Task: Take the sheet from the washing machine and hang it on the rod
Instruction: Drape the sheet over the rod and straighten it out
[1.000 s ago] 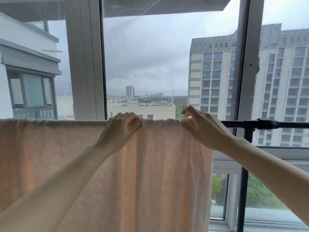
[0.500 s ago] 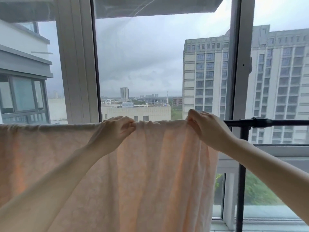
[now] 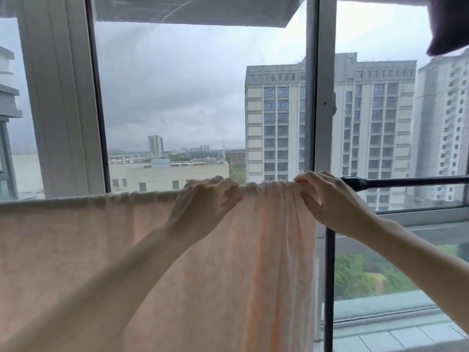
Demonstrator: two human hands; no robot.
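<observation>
Your L hand (image 3: 203,207) & R hand (image 3: 327,199) both pinched bunched top edge of pale peach cotton sheet (image 3: 127,250), draped over black metal rod (image 3: 406,182) by window.

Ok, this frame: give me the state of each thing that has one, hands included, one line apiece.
sheet: draped over the rod, hanging down, bunched in folds between the hands.
rod: horizontal, bare to the right of the sheet.
left hand: fingers curled, gripping the sheet's top fold at the rod.
right hand: fingers curled, gripping the sheet's right end at the rod.
upright pole: vertical, below the rod.
</observation>
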